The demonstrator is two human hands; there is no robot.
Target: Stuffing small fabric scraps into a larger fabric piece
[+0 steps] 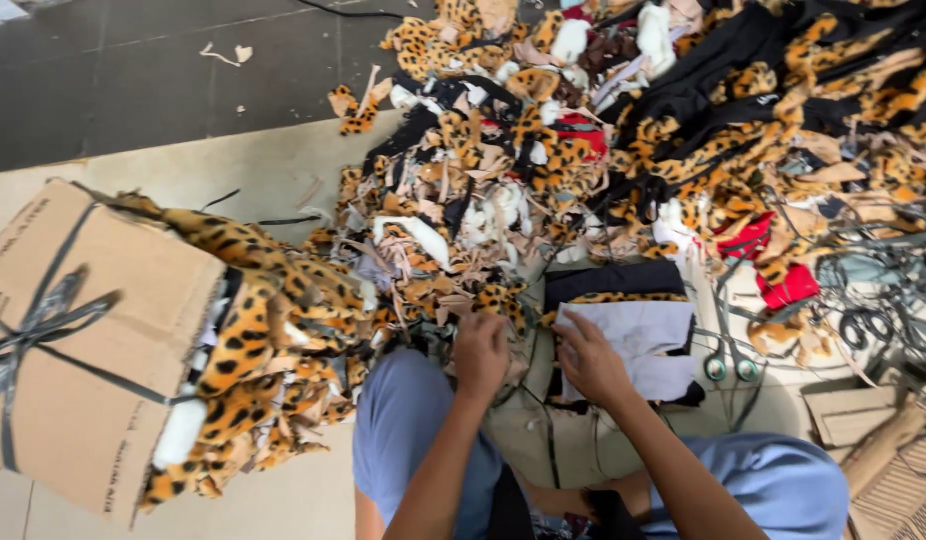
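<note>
Sorting leopard-print fabric scraps (483, 300) between your knees, your left hand (480, 352) closes on one scrap while your right hand (589, 360) lies flat on a white fabric piece (638, 330), likely needing separating next.

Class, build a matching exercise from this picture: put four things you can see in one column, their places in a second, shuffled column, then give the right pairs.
Things:
1. cardboard box
2. scissors
3. white cloth piece
4. red scraps

Places:
A. under the right hand
B. far left, bound with dark strapping
C. right of the white piece, handles toward the person
D. in the heap at the right, beyond the scissors

Pairs: 1-B, 2-C, 3-A, 4-D
</note>
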